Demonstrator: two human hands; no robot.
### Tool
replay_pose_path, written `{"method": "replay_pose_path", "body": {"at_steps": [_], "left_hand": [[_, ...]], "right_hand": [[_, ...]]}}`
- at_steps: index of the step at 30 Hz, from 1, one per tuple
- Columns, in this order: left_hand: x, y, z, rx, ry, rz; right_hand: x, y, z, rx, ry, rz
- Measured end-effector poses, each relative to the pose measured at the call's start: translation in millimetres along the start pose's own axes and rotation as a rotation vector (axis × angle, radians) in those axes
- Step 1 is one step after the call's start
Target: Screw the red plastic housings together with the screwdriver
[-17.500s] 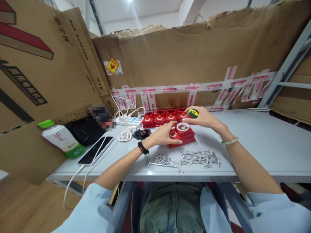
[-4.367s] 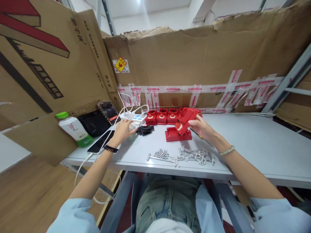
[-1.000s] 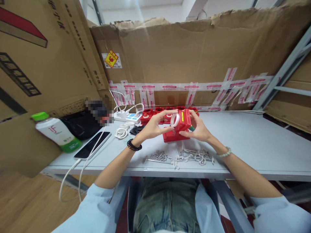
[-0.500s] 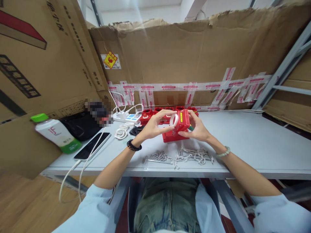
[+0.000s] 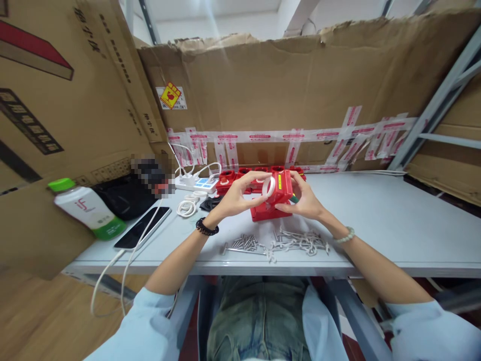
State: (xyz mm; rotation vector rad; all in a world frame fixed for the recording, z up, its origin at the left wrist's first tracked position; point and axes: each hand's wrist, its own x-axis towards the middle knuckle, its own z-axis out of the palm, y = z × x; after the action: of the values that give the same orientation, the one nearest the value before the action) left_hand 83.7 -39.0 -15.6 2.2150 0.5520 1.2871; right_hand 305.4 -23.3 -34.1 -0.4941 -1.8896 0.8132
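A red plastic housing [image 5: 282,188] with a yellow label is held upright above the table between both hands. My left hand [image 5: 236,194] pinches a white ring [image 5: 268,187] against the housing's left face. Gripping the housing from the right is my right hand [image 5: 303,199]; a green and yellow tool [image 5: 294,198] is tucked in its palm. A flat red base plate [image 5: 267,214] lies on the table just beneath the housing.
A row of red units [image 5: 246,177] lines the cardboard wall [image 5: 300,90]. Screws [image 5: 247,244] and metal hooks [image 5: 302,241] lie near the table's front edge. Left: white rings [image 5: 185,207], black part [image 5: 210,202], power strip [image 5: 195,183], phone [image 5: 143,227], bottle [image 5: 83,209].
Over the last second both hands stay on the red housing with the white ring, which has shifted slightly. Earlier my left hand fetched the ring from the left.
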Motion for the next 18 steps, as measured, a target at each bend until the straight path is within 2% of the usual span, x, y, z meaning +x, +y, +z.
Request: {"method": "replay_pose_path", "body": {"at_steps": [2, 6, 8, 12, 16, 18], "left_hand": [[-0.1, 0.4, 1.0, -0.007, -0.006, 0.007], [-0.5, -0.7, 4.1, 0.053, 0.113, -0.105], [-0.6, -0.5, 3.8, 0.080, 0.094, -0.103], [-0.5, 2.2, 2.5, 0.072, -0.016, -0.017], [-0.4, 0.7, 3.9, 0.119, 0.098, -0.082], [-0.7, -1.0, 3.6, 0.118, 0.092, -0.092]], "right_hand": [[0.6, -0.1, 0.4, 0.001, 0.001, 0.003], [1.3, -2.6, 2.4, 0.020, -0.001, -0.002], [1.3, -3.4, 2.8, 0.008, 0.007, -0.006], [1.1, -3.6, 2.7, -0.008, 0.018, -0.010], [0.9, -4.5, 3.4, -0.022, 0.019, -0.015], [0.9, -5.1, 3.7, -0.032, 0.021, -0.013]]}}
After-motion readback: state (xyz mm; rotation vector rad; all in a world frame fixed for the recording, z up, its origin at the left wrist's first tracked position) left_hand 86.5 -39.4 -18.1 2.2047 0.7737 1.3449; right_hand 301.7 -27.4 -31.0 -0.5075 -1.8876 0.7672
